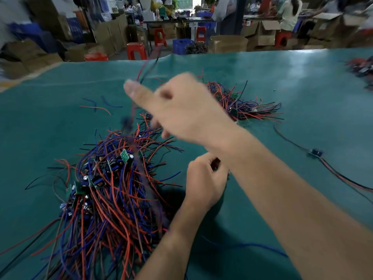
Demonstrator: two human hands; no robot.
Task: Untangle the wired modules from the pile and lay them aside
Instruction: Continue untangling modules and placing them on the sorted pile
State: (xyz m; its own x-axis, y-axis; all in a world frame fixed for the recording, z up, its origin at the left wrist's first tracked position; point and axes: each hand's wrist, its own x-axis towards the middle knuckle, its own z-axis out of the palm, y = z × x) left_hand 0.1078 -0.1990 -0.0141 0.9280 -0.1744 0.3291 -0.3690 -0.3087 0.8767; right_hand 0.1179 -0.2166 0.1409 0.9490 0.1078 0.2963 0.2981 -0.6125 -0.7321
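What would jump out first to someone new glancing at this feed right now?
The big tangled pile of red, blue and black wires with small green boards, near left on the green table. Above it, the blurred right hand lifts wires up from the pile, while the left hand pinches something small beside the pile. A smaller sorted bundle lies farther back.

Green table [302, 81]: big wire pile [105, 190] near left, smaller pile [242, 106] farther back, lone module [315, 152] right, loose wires [96, 107] left, blurred heap [361, 67] far right.
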